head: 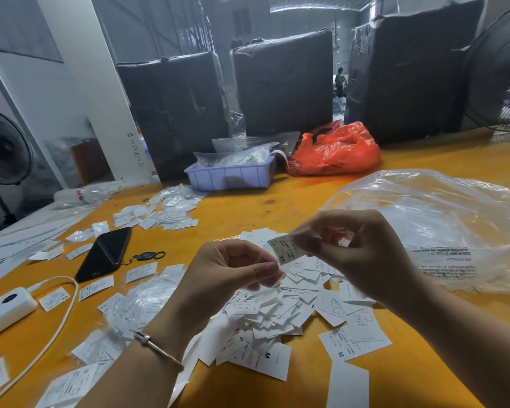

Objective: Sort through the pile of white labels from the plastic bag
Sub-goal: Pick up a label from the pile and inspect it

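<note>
A loose pile of white labels (280, 316) marked S, M, L and XS lies on the yellow table in front of me. My right hand (357, 245) pinches one label marked XS (284, 249) by its upper right end and holds it above the pile. My left hand (233, 275) hovers just below and left of that label, fingers curled, thumb and fingertips close together near its lower edge; whether they touch it I cannot tell. A large clear plastic bag (442, 228) with printed warning text lies to the right of the pile.
Smaller label groups (165, 213) lie farther back and along the left. A black phone (103, 254) with a key fob, a white power bank (3, 313) and cable sit left. A purple tray (230, 175) and red bag (336, 151) stand behind. Black wrapped bales line the back.
</note>
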`<state>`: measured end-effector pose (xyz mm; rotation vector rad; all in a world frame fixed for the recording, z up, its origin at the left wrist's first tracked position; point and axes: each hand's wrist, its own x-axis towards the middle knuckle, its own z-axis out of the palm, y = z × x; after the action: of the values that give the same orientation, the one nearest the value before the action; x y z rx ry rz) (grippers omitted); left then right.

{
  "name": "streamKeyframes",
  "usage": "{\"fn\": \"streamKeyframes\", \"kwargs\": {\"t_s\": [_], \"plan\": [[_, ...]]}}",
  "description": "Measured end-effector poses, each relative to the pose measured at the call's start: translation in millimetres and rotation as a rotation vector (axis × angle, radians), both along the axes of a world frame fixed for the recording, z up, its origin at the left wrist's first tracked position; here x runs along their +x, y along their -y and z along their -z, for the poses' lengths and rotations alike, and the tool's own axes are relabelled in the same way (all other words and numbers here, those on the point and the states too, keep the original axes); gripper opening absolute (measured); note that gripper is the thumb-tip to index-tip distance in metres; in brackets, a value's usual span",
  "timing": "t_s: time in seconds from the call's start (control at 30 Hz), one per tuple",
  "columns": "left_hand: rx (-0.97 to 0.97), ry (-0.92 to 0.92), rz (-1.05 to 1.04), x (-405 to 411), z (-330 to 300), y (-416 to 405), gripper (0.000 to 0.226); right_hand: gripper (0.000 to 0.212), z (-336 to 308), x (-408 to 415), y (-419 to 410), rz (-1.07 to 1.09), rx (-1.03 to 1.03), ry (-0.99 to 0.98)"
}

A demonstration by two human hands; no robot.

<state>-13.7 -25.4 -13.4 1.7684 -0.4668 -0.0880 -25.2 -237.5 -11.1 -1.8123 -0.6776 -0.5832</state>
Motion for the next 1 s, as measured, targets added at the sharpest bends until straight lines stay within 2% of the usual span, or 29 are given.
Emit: {"fn": "streamKeyframes", "kwargs": {"t_s": [0.17, 0.33, 0.57, 0.87, 1.0], "plan": [[-0.005, -0.012, 0.01, 0.1, -0.2, -0.9, 0.018, 0.013, 2.1, 1.8, 0.3, -0.023, -0.01, -0.002], [0.009, -0.017, 0.023, -0.4, -0.9, -1.4, 0.015, 0.012, 0.9, 2.7, 1.4, -0.022, 0.02, 0.059], [0.014, -0.041, 0.045, -0.3, -0.8, -0.5, 0.026, 0.015, 1.8, 4.0, 0.7, -0.04, 0.062, 0.065], [-0.045, -0.034, -0.024, 1.2, -1.3, -1.4, 0.018, 0.009, 4.3, 4.5, 1.7, -0.045, 0.019, -0.078], [-0.024, -0.041, -0.008, 0.9, -0.5, -0.8, 0.021, 0.007, 5.3, 8.0, 2.7, -0.073, -0.023, -0.131]]}}
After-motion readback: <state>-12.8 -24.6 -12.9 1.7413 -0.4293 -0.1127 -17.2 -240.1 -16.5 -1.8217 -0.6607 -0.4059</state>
